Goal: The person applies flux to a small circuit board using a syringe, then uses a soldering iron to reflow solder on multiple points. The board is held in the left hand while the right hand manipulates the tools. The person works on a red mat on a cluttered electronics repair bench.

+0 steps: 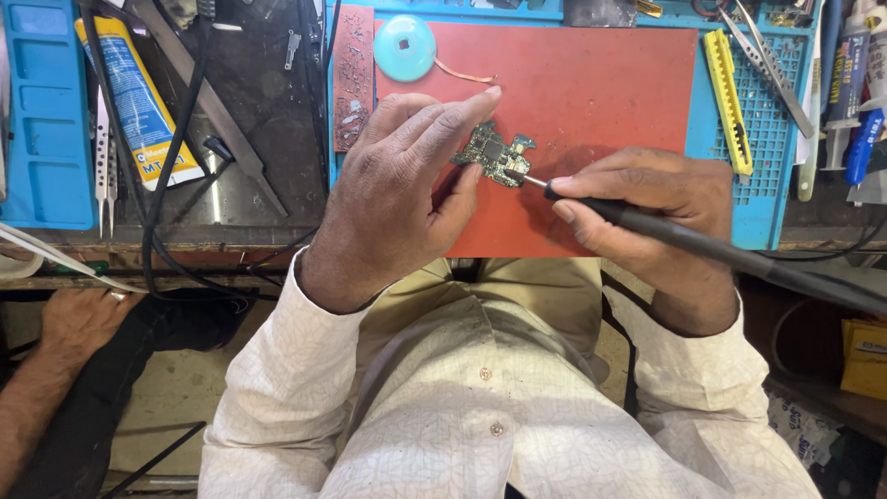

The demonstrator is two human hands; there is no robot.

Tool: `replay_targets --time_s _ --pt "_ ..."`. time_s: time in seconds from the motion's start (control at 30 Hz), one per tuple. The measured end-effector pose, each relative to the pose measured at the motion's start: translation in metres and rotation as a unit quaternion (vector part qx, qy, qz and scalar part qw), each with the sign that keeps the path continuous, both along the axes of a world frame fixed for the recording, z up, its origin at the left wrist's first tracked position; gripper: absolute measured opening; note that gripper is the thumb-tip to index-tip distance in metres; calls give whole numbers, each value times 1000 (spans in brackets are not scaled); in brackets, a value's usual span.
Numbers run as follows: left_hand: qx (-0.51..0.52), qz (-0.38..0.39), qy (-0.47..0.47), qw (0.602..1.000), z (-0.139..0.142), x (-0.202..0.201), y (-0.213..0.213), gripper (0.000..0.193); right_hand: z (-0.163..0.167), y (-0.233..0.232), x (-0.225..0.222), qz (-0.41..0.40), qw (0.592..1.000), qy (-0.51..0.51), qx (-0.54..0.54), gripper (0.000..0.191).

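A small green circuit board (496, 153) lies on the red mat (601, 83). My left hand (397, 185) pins it down, thumb and forefinger pinching its left edge. My right hand (647, 217) grips a black soldering iron (684, 242) like a pen. Its metal tip touches the board's lower right corner. The iron's black handle runs off to the right.
A round light-blue disc (405, 46) sits at the mat's top left. A yellow cutter (728, 100) and tweezers (767, 55) lie on the blue mat at right. A yellow and blue tube (139, 102) rests at left. Another person's hand (78, 319) sits at lower left.
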State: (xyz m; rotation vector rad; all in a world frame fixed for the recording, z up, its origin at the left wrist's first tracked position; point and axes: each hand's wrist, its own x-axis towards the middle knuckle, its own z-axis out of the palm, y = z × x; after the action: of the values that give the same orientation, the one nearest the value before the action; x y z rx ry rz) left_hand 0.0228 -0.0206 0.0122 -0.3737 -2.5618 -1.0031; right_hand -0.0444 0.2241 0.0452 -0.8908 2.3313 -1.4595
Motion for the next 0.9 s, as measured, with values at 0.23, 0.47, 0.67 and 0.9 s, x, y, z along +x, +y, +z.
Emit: replay_targets --time_s 0.23,0.47,0.67,0.9 --pt "12 6 -25 1000 11 -4 5 56 4 4 -4 8 1000 -15 0 22" --pt "6 10 -33 999 13 -6 10 55 3 6 -3 11 1000 -2 -3 22" --pt "6 11 -24 1000 12 -7 11 55 0 9 -5 7 999 -24 -31 26" --pt "6 7 -32 999 9 -6 10 56 -7 17 -10 45 998 31 -13 28"
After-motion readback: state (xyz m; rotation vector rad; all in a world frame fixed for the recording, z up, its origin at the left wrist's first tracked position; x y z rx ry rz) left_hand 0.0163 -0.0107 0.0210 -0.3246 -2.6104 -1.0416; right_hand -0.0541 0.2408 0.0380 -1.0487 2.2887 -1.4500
